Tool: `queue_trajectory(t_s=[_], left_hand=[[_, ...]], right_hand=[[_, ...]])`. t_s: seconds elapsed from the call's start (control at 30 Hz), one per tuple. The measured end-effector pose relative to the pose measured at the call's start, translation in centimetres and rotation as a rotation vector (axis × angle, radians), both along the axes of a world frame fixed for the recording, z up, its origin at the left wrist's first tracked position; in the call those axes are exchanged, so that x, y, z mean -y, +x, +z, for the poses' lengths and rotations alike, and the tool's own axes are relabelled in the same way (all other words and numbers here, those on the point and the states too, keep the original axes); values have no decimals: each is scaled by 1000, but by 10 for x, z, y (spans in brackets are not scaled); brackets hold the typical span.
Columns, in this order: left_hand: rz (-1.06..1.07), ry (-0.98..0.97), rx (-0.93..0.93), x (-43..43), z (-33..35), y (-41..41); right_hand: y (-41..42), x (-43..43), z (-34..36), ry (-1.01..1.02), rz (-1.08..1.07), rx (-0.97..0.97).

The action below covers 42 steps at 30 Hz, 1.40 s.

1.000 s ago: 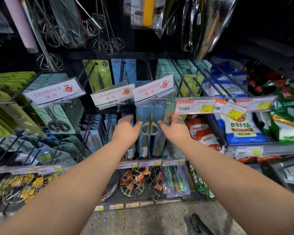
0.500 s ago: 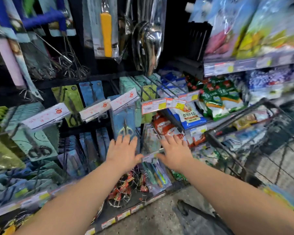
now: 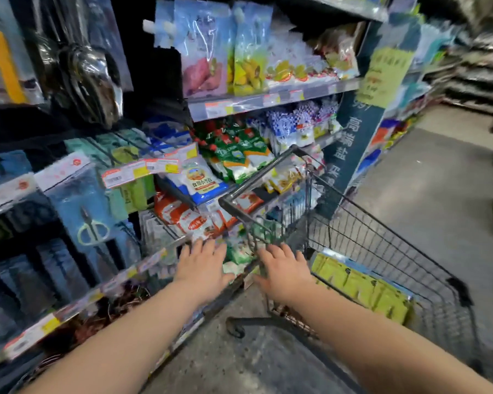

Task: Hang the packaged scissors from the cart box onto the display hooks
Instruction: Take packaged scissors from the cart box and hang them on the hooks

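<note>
At 4 o'clock, yellow-green packs (image 3: pixel 362 288) are lying in the cart (image 3: pixel 382 245), probably the scissors; too blurred to confirm. Left hand (image 3: pixel 202 265) and right hand (image 3: pixel 285 271) are hovering spread, empty. I'm planning on pinching one pack's top edge, leaving its hole clear for hanging.

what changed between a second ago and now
Both hands left the blue scissors pack on its hook and swung right, along with the view. The left hand and right hand now reach, open and empty, toward the near end of the wire cart, where yellow-green packs lie. Unchanged: the scissors pack hangs on the display.
</note>
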State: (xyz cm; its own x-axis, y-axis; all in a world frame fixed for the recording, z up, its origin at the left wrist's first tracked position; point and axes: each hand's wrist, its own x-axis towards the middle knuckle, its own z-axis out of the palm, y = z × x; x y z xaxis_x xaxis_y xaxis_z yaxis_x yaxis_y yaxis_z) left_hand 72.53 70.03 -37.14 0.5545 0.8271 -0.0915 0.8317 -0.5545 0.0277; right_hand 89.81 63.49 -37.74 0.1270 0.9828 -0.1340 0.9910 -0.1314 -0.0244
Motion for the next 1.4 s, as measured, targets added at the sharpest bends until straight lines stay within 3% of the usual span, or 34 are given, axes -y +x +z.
queue_trajectory(t_s=[0.37, 0.63, 0.97, 1.4], left_hand=[[-324, -1, 13, 161, -13, 198], [-495, 22, -50, 226, -17, 280], [-564, -48, -104, 193, -45, 353], [-640, -129, -250, 38, -101, 451]], right_hand=[[169, 229, 1, -32, -401, 7], [236, 319, -12, -24, -576, -51], [298, 313, -38, -79, -713, -142], [388, 186, -92, -246, -843, -261]])
